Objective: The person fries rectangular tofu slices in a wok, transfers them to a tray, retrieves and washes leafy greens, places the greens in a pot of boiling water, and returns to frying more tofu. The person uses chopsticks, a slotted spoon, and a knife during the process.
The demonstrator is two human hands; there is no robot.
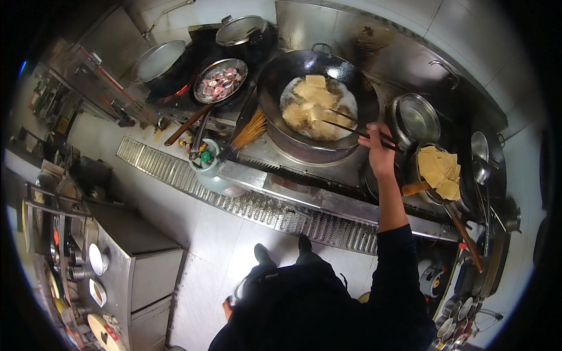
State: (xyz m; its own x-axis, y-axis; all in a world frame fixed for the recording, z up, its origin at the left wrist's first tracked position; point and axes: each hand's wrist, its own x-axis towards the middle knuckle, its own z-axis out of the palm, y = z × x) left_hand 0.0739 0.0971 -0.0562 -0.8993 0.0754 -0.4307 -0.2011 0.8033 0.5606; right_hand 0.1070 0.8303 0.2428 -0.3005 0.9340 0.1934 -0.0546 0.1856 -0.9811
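My right hand (379, 146) is closed around a pair of long dark chopsticks (345, 124). Their tips reach into a big black wok (270, 76), where pale golden flat pieces (313, 93) float in bubbling oil. At the lower left, beside my dark clothing, a small part of my left hand (228, 308) shows; most of it is hidden, so its grip is unclear. Right of my right forearm, a strainer with a wooden handle (465, 237) bears a heap of similar yellowish flat pieces (439, 171).
Left of the wok stand a strainer of pinkish meat pieces (222, 82), lidded pot (240, 32) and another pot (158, 61) above a glowing flame. A bamboo brush (252, 130) leans beside a gas cylinder (215, 175). Metal bowls (418, 119) and ladles (481, 152) lie right. A grated drain (252, 207) crosses the floor.
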